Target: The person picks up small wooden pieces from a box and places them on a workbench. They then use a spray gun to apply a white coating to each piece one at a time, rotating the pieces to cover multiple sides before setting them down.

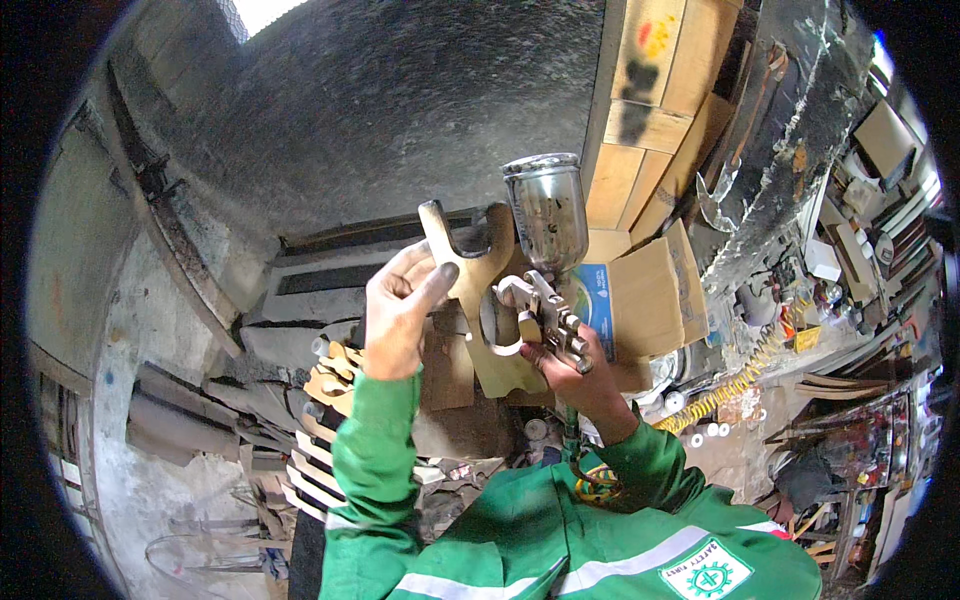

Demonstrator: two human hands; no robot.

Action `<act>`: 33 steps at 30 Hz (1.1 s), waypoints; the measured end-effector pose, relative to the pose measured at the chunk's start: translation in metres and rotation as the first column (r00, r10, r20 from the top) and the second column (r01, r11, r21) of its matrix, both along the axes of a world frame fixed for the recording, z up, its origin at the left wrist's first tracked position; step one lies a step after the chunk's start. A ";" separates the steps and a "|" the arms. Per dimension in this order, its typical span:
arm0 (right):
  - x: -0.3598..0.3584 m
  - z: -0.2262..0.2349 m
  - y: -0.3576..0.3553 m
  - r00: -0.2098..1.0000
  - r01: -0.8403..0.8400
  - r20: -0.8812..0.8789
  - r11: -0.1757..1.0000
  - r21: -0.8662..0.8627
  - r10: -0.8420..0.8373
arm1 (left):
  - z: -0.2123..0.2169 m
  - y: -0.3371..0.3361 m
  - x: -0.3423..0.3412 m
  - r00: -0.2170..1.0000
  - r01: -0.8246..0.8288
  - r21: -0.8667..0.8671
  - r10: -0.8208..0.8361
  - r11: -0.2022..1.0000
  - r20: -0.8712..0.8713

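The person's green jacket point(470, 530) with its pale stripe lies nearest, its lower part cut off by the picture's bottom edge. Beyond the cuffs, the right hand point(590, 380) is closed around a metal spray gun point(545, 310); the palm hides the grip, and most of the fingers cannot be made out. The left hand point(400, 310) pinches the edge of a forked wooden piece point(475, 275) between thumb and bent fingers, whose tips pass out of sight. That piece is raised in front of the chest, its right side partly covered by the gun, whose metal cup point(548, 215) stands nearly upright. Farther off, similar wooden pieces point(335, 385) sit beside the left sleeve, partly hidden by it. An open cardboard box point(655, 300) shows behind the gun, its contents mostly blocked, and a dark sheet point(400, 120) fills the background, its surface too murky to identify
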State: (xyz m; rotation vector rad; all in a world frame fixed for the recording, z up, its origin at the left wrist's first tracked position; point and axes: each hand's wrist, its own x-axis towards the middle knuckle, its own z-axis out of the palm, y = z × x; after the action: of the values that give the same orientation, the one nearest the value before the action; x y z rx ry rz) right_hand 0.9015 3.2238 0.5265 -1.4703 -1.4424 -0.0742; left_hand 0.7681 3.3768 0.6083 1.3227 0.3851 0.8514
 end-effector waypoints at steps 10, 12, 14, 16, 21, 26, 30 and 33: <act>-0.005 0.023 -0.043 0.347 -0.382 -0.936 0.919 -0.091 0.051 | 0.042 0.061 -0.058 0.844 0.078 0.956 0.491 0.283 -0.214; -0.006 0.037 -0.050 0.447 -0.386 -0.889 0.918 -0.093 0.098 | 0.034 0.079 -0.075 0.831 0.102 0.968 0.515 0.229 -0.210; -0.014 0.049 -0.055 0.383 -0.360 -0.906 0.932 0.033 0.180 | 0.024 0.095 -0.091 0.824 0.107 0.994 0.556 0.033 -0.107; -0.017 0.061 -0.060 0.519 -0.350 -0.843 0.935 -0.060 0.140 | 0.011 0.104 -0.105 0.852 0.023 0.999 0.523 -0.029 -0.004; -0.028 0.075 -0.048 0.778 -0.251 -0.587 0.967 0.038 0.225 | -0.030 0.103 -0.109 0.782 -0.281 0.957 0.560 -0.076 0.274; -0.036 0.082 -0.031 0.807 -0.263 -0.524 0.961 0.091 0.271 | -0.044 0.096 -0.103 0.747 -0.359 0.932 0.582 -0.051 0.320; -0.040 0.087 -0.022 0.889 -0.107 -0.447 0.994 0.000 0.096 | -0.045 0.095 -0.103 0.759 -0.391 0.920 0.554 -0.031 0.341; -0.039 0.088 -0.017 0.814 -0.217 -0.541 0.975 0.055 0.212 | -0.044 0.092 -0.101 0.753 -0.405 0.914 0.555 -0.031 0.352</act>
State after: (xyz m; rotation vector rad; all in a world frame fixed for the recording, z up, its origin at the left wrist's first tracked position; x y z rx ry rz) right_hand 0.8621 3.2063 0.6144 -1.1901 -1.1196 0.4627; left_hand 0.6670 3.4688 0.5645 2.5957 0.4047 1.8506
